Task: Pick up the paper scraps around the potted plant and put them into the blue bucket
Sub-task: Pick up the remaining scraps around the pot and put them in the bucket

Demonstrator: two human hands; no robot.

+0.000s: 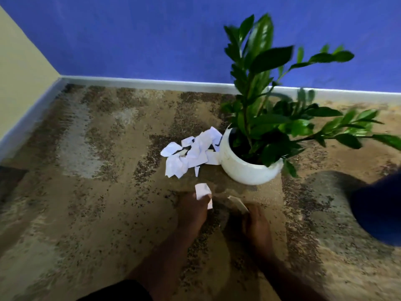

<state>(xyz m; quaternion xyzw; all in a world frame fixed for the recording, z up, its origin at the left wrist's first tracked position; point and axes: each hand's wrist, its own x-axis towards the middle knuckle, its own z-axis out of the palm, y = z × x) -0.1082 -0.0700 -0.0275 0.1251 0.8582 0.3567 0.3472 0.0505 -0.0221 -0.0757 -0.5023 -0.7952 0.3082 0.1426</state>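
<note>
- Left hand (191,211) pinches a white scrap (202,190).
- Right hand (257,224) pinches a second scrap (237,203).
- Pile (191,153) lies just beside the pot (243,168).
- Bucket (379,211) sits at the right edge.

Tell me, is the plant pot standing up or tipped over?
Standing up. The white pot rests on its base on the carpet, opening upward, and stems of the plant rise from it.
</note>
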